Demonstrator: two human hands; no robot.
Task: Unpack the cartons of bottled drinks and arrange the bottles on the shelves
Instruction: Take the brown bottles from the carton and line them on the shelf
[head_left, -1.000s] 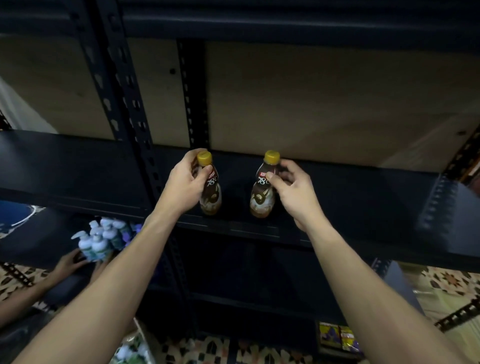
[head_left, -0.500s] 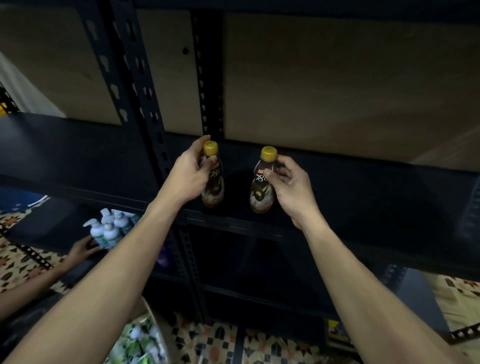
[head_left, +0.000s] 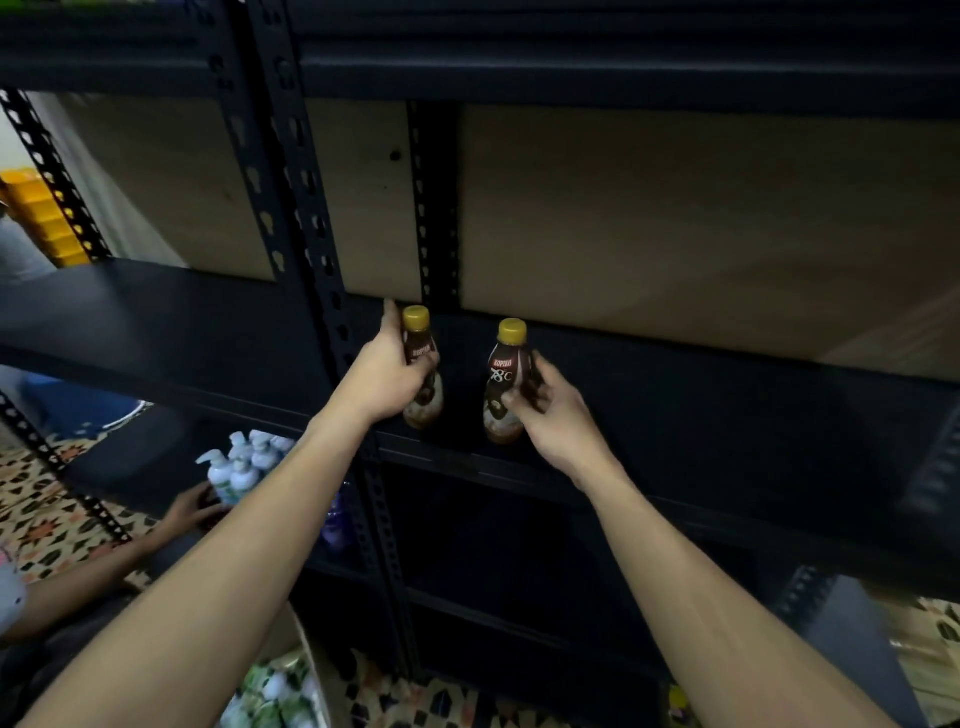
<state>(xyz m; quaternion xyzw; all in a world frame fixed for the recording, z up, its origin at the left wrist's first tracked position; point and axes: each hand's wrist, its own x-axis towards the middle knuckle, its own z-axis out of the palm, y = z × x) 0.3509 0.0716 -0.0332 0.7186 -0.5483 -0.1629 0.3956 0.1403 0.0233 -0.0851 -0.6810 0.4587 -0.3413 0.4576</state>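
Two brown coffee bottles with yellow caps stand upright on the dark metal shelf (head_left: 727, 415). My left hand (head_left: 382, 376) grips the left bottle (head_left: 422, 364) around its body, next to the slotted upright post (head_left: 306, 208). My right hand (head_left: 550, 415) holds the right bottle (head_left: 506, 384) from its right side, thumb on the label. The two bottles stand a little apart, side by side, near the shelf's front edge.
A brown board backs the shelf. On the lower left shelf stand several white pump bottles (head_left: 244, 462), with another person's hand (head_left: 192, 512) beside them. An open carton with green-labelled bottles (head_left: 275, 691) sits on the patterned floor. Yellow crates (head_left: 41, 218) are far left.
Both hands have slid down from the bottle necks to the bodies. The left bottle has moved slightly further back on the shelf. The view has shifted a little.
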